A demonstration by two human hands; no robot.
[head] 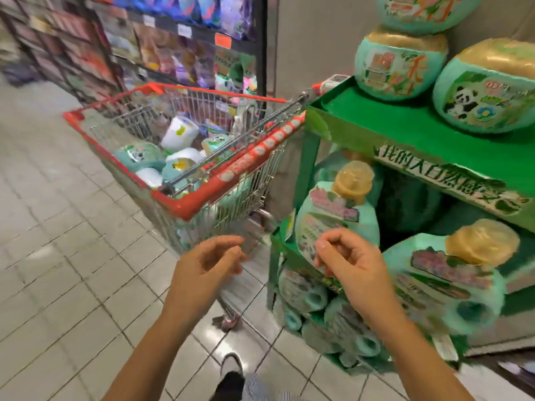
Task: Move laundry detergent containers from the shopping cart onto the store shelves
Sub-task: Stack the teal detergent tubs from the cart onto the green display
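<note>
A wire shopping cart (185, 206) with red trim stands ahead of me, holding several teal and white detergent containers (139, 157). To its right is a green display shelf (405, 125). Round teal containers (401, 65) sit on its top level, and teal jugs with yellow caps (335, 215) fill the lower levels. My left hand (205, 264) hovers below the cart's near corner, fingers loosely curled, holding nothing. My right hand (347, 261) hangs in front of the lower jugs, fingers loosely curled and empty.
A long aisle of packaged goods (179, 47) runs behind the cart. A grey pillar (312, 39) stands behind the green shelf. Tiled floor (58, 256) spreads to the left. My shoe (231, 369) shows at the bottom.
</note>
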